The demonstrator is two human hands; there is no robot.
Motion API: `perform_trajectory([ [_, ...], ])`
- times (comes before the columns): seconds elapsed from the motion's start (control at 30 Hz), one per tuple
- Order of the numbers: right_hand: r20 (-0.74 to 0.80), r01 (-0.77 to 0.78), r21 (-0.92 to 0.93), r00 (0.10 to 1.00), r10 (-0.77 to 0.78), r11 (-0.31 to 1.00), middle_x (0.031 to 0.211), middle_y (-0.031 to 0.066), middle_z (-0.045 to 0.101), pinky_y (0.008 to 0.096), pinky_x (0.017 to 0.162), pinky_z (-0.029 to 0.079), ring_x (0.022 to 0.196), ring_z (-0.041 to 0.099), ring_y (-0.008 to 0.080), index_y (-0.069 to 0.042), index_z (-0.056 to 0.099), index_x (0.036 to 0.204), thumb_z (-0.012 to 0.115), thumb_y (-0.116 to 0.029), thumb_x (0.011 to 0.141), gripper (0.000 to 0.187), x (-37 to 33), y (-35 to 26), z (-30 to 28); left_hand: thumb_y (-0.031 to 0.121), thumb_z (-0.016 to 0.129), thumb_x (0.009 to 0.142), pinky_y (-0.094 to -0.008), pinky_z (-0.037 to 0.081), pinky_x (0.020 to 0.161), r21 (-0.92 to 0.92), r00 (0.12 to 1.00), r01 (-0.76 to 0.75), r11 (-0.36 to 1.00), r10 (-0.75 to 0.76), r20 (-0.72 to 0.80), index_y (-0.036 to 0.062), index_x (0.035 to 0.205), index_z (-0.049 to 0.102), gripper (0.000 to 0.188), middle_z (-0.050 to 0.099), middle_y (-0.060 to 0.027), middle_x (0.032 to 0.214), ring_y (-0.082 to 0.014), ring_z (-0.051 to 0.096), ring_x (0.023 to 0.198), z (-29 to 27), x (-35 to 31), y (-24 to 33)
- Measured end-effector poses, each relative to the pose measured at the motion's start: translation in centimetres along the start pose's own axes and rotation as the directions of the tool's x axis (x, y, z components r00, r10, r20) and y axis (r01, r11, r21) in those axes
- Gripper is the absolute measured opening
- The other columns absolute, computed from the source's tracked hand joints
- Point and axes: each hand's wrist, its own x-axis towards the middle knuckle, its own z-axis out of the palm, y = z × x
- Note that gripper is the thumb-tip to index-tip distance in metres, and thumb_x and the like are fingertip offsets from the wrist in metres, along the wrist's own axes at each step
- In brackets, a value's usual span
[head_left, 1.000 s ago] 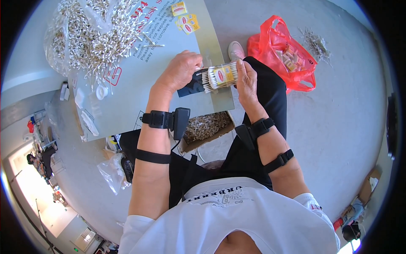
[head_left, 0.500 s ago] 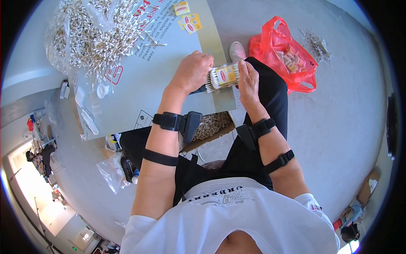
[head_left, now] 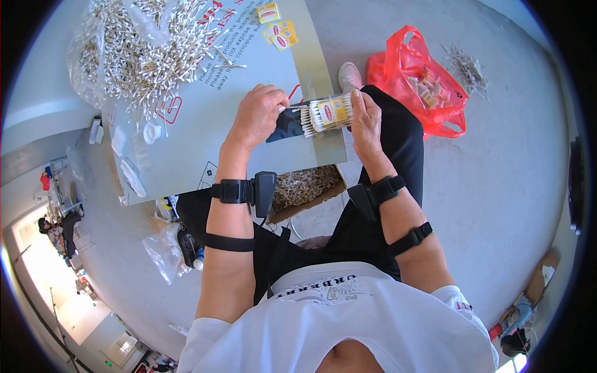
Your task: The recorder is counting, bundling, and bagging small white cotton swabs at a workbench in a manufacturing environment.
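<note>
My right hand (head_left: 367,121) grips a bundle of cotton swabs (head_left: 314,119) by its right end. A yellow and white label card (head_left: 331,110) lies on the bundle, and white tips fan out toward the left. To the left, my left hand (head_left: 258,115) is closed with its fingertips pinching one cotton swab (head_left: 295,107). That swab points at the bundle's upper left edge; I cannot tell whether it is partly inside. Both hands are above the right edge of a grey-blue sheet-topped table (head_left: 230,133), where a dark patch (head_left: 289,124) lies below them.
A large heap of loose cotton swabs (head_left: 149,59) in clear plastic covers the table's far left. Yellow label cards (head_left: 282,36) lie at the far edge. A red plastic bag (head_left: 395,65) with small packs stands on the floor at right. Below the table is a carton (head_left: 308,188) of swabs.
My left hand has moved left, away from the bundle, drawing the pinched swab into view between them. My right hand and the bundle have barely moved.
</note>
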Motion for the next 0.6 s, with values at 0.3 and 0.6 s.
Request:
perform_trajectory([
  [0.3, -0.022, -0.004, -0.017, 1.0, 0.004, 1.0, 0.068, -0.0025, 0.046, 0.0258, 0.059, 0.037, 0.067, 0.038, 0.0067, 0.0, 0.057, 0.082, 0.05, -0.03, 0.102, 0.037, -0.2, -0.2, 0.2, -0.003, 0.061, 0.078, -0.0402, 0.047, 0.077, 0.016, 0.987, -0.105, 0.994, 0.106, -0.123, 0.0046, 0.081, 0.063, 0.008, 0.063, -0.0071, 0.08, -0.029, 0.057, 0.085, 2.8, 1.3, 2.0],
  [0.6, 0.013, -0.051, 0.068, 0.999, 0.05, 0.996, 0.073, -0.0056, 0.053, 0.0176, 0.055, 0.035, 0.065, 0.044, 0.0005, -0.006, 0.064, 0.092, 0.051, -0.035, 0.101, 0.033, -0.6, -1.6, 0.4, 0.007, 0.059, 0.087, -0.0397, 0.043, 0.099, -0.344, 0.876, -0.028, 0.939, -0.142, -0.46, 0.0025, 0.123, 0.054, 0.036, 0.054, -0.0178, 0.123, -0.0334, 0.052, 0.115, 5.3, -1.1, 2.6],
])
